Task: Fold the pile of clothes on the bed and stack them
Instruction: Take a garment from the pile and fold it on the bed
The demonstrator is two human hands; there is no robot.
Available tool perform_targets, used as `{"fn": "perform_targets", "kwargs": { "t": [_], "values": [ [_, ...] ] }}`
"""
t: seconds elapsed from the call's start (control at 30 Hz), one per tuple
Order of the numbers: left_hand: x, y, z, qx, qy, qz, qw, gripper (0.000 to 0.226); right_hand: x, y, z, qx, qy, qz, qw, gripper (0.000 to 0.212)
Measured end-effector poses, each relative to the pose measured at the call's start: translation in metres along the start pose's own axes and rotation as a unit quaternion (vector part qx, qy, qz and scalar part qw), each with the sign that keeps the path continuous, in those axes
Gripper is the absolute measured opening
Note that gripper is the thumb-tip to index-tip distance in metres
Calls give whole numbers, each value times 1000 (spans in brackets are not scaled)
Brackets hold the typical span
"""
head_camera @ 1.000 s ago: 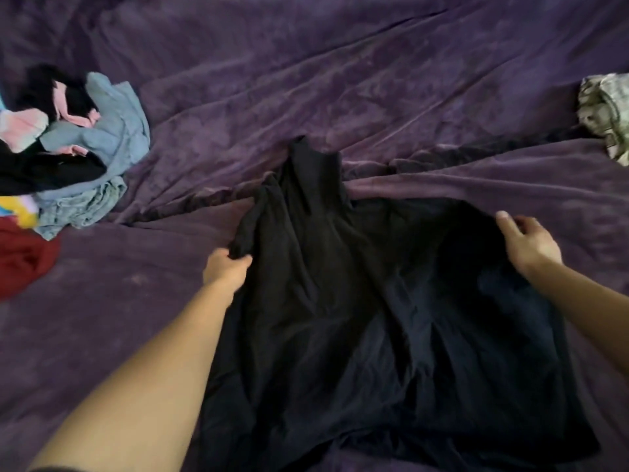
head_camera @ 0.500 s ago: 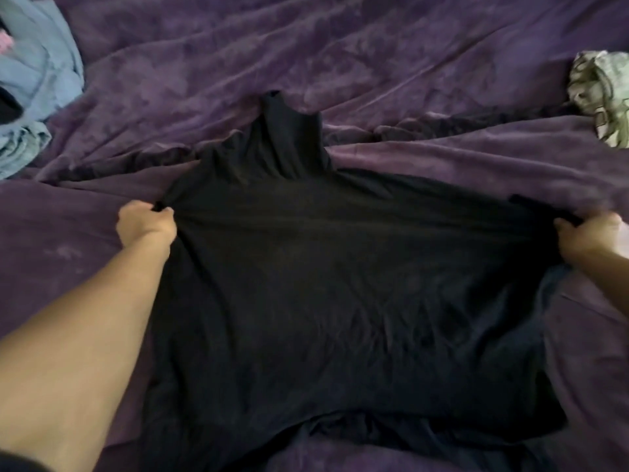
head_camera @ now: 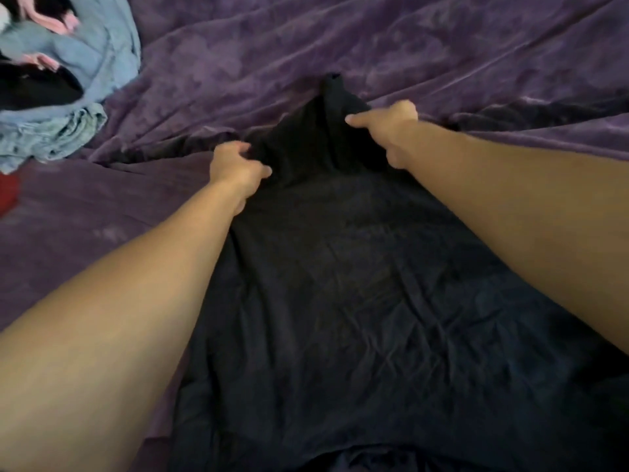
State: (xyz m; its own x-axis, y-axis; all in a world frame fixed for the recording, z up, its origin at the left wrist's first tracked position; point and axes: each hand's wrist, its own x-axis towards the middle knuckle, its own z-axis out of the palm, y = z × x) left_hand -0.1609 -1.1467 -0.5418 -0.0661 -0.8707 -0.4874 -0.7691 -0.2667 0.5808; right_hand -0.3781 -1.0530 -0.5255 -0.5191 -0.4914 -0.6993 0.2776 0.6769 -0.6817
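A black garment [head_camera: 340, 301] lies spread on the purple bedcover [head_camera: 340, 46], its narrow top end pointing away from me. My left hand [head_camera: 236, 172] grips the fabric at the left of that top end, fingers curled into the cloth. To the right of the top end, my right hand [head_camera: 391, 131] holds the fabric, with the forefinger stretched out to the left and the thumb down on the cloth. The unfolded pile of clothes [head_camera: 68, 80] sits at the far left: light blue denim, black and pink pieces.
A red garment [head_camera: 6, 195] shows at the left edge below the pile. The bedcover is wrinkled, with a deep fold [head_camera: 531, 114] running right from the garment's top. Bare cover lies left of my left arm.
Both hands have left the garment's outer side edges and come inward and farther away, to either side of its narrow top end. The patterned cloth at the right is out of view.
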Motion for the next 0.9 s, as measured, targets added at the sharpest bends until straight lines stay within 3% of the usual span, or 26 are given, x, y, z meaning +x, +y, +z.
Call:
{"fn": "perform_targets", "kwargs": {
  "t": [0.07, 0.13, 0.2, 0.27, 0.33, 0.4, 0.47, 0.5, 0.57, 0.6, 0.67, 0.73, 0.8, 0.9],
  "values": [
    [2, -2, -6, -16, 8, -9, 1000, 43, 1, -4, 4, 66, -7, 36, 997, 48],
    [-3, -4, -16, -39, 33, -3, 999, 30, -9, -3, -3, 105, 2, -11, 994, 50],
    [-15, -6, -26, -69, 55, 4, 996, 21, -30, -1, -14, 86, 7, -148, 985, 66],
    [-29, -9, -35, -94, 69, 0, 993, 20, -62, 7, -24, 10, 7, -328, 945, 73],
    [-42, -16, -44, -118, 78, -25, 990, 23, -99, 29, -28, -133, 2, -498, 857, 71],
    [-58, -31, -50, -146, 65, -75, 984, 22, -135, 70, -33, -320, -24, -605, 729, 64],
    [-77, -50, -56, -174, 35, -130, 975, 15, -157, 123, -39, -507, -130, -584, 621, 52],
    [-87, -60, -59, -183, 18, -155, 971, 11, -167, 145, -45, -595, -202, -495, 600, 49],
    [-108, -75, -62, -187, -9, -190, 964, 14, -174, 184, -63, -648, -261, -330, 635, 45],
    [-116, -80, -62, -185, -19, -200, 962, 18, -175, 193, -72, -623, -243, -299, 681, 43],
    [-131, -82, -51, -174, -48, -205, 962, 27, -170, 198, -88, -524, -126, -303, 786, 38],
    [-143, -76, -28, -174, -87, -200, 960, 38, -157, 191, -110, -454, 13, -299, 839, 37],
    [-149, -65, 0, -174, -78, -169, 967, 56, -141, 179, -140, -431, 123, -284, 847, 45],
    [-138, -49, 34, -120, -30, -80, 989, 82, -115, 169, -196, -505, 198, -235, 807, 66]
  ]
}}
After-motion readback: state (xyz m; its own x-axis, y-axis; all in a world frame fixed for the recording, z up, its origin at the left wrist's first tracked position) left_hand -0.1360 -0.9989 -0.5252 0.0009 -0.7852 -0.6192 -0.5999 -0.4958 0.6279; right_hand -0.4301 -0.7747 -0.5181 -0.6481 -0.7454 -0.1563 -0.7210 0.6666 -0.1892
